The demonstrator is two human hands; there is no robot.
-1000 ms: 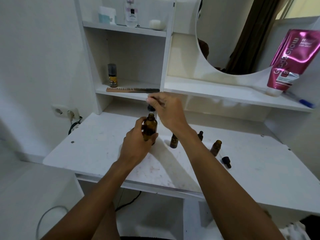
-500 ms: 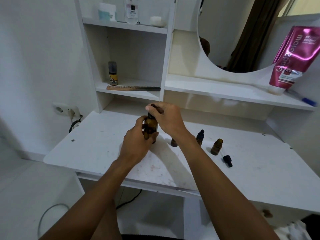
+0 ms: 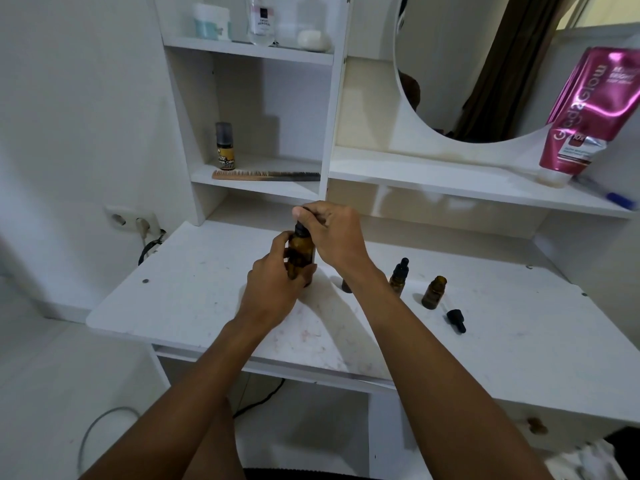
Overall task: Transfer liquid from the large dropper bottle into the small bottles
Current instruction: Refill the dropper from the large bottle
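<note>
**Both hands on the big brown bottle at the white dressing table**

The left hand (image 3: 277, 278) is wrapped around the body of the big bottle (image 3: 302, 252), holding it upright just above or on the table (image 3: 194, 296); which one, I cannot tell. The right hand (image 3: 334, 237) comes in over the top, fingers pinched closed on the dark dropper cap (image 3: 300, 230) at the bottle's neck.

To the right of the hands stand the small bottles. One small brown bottle (image 3: 346, 285) is mostly hidden behind the right wrist. Next is a capped small bottle (image 3: 399, 277) with its dropper on, then an open small bottle (image 3: 433, 292), and a loose dropper cap (image 3: 455, 320) lying on its side just beside that one.

The table top is white, scuffed and stained, with plenty of bare space left of the hands and along the front edge. Behind are white shelves holding a comb (image 3: 265, 174) and a little spray bottle (image 3: 225, 150), a round mirror (image 3: 485, 64), and a pink tube (image 3: 588, 112) leaning on the right shelf. A wall socket (image 3: 130, 220) sits low on the left wall.
</note>
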